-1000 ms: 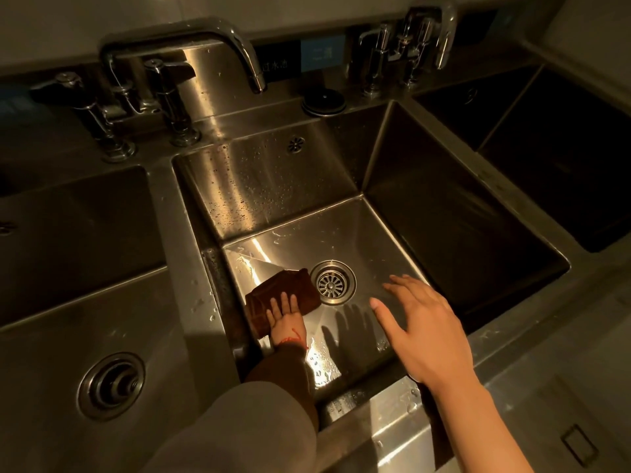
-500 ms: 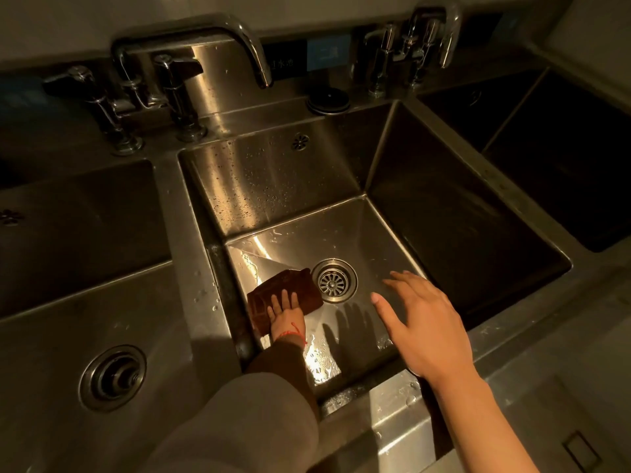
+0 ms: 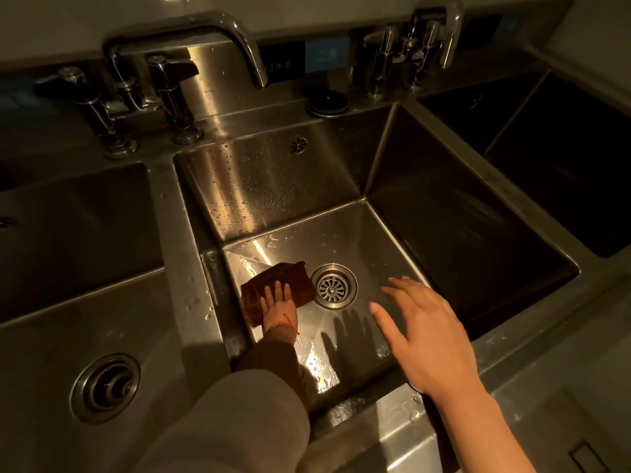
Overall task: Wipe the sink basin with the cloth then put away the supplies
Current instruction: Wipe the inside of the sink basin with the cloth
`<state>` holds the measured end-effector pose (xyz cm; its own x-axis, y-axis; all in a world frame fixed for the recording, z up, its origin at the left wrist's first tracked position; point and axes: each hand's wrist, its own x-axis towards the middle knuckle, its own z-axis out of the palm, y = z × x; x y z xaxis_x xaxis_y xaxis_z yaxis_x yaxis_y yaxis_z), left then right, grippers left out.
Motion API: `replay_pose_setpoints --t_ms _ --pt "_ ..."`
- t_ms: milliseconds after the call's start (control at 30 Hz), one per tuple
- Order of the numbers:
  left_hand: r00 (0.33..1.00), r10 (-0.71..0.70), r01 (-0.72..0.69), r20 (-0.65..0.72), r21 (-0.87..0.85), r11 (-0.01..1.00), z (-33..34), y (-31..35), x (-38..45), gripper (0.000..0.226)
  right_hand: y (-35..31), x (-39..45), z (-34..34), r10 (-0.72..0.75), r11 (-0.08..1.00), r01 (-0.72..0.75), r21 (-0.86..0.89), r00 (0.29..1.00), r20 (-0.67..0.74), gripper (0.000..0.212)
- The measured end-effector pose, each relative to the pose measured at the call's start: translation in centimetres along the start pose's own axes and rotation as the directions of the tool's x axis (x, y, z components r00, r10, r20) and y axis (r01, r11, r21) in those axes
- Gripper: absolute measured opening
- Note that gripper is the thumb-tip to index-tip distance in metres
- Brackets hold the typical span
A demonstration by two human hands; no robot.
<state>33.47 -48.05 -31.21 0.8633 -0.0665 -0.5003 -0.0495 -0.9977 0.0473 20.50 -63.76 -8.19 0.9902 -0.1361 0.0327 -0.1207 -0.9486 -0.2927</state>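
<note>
Head view, my left hand [image 3: 278,303]: flat on the brown cloth [image 3: 276,288], fingers straight, pressing it to the basin floor; a red string circles the wrist, and my grey sleeve [image 3: 239,418] covers the forearm.
Cloth: folded, on the floor of the middle sink basin [image 3: 341,233], left of the drain strainer [image 3: 333,286] and just beside its rim; whether they touch I cannot tell.
My right hand [image 3: 423,331]: open, fingers spread, holding nothing, hovering over the near right part of the basin; its shadow falls on the wet floor.
In the way: my right hand hides the basin's near right corner; my sleeve hides part of the near wall.
Far side: a bent faucet [image 3: 184,39] over the back wall, a round dark cap [image 3: 327,102] on the ledge, more taps [image 3: 409,46] far right.
Left: another basin with its own drain [image 3: 106,387].
Right: a dark basin [image 3: 563,148].
Water: droplets on the back wall and near rim.
</note>
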Motion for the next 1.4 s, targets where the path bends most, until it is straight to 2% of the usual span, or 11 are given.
replay_pose_setpoints --t_ms 167,267,433,567,800,967,1167,1267,1400 --pt "0.999 -0.043 0.044 0.008 -0.042 0.998 -1.4 -0.3 1.2 0.084 0.0 0.1 -0.1 0.017 1.000 -0.017 -0.012 0.999 0.037 0.069" --pt "0.998 -0.069 0.070 0.004 -0.047 0.996 -2.0 -0.4 2.5 0.095 0.1 0.1 0.2 0.013 0.999 -0.013 -0.031 1.000 -0.013 0.061" --pt "0.997 -0.076 0.076 0.005 -0.073 0.994 -3.3 -1.0 4.5 0.089 0.2 0.1 0.4 0.016 0.999 -0.018 -0.035 0.999 -0.048 0.055" --pt "1.000 -0.029 0.029 0.005 -0.001 1.000 -4.2 -2.1 6.1 0.084 0.2 0.1 0.4 -0.005 0.997 -0.002 -0.075 0.996 -0.090 0.051" --pt "0.999 0.034 -0.037 0.021 0.152 0.988 -5.2 -3.5 8.3 0.090 0.2 0.1 0.4 0.003 0.994 -0.014 -0.108 0.995 -0.096 0.049" --pt "0.997 0.074 -0.079 0.029 0.292 0.953 -5.5 -4.1 9.2 0.105 0.3 0.0 0.5 0.015 0.993 -0.025 -0.115 0.996 -0.086 0.050" --pt "0.992 0.123 -0.125 0.025 0.309 0.943 -5.7 -4.4 9.5 0.096 0.2 0.1 0.5 0.025 0.991 -0.038 -0.129 0.995 -0.099 0.050" --pt "0.991 0.128 -0.137 0.050 0.306 0.942 -6.0 -4.4 9.5 0.101 0.2 0.0 0.4 0.044 0.989 -0.057 -0.133 0.994 -0.101 0.050" --pt "0.984 0.166 -0.181 0.070 0.371 0.911 -6.1 -4.3 9.8 0.096 0.1 -0.1 0.4 0.056 0.988 -0.071 -0.139 0.992 -0.111 0.050"
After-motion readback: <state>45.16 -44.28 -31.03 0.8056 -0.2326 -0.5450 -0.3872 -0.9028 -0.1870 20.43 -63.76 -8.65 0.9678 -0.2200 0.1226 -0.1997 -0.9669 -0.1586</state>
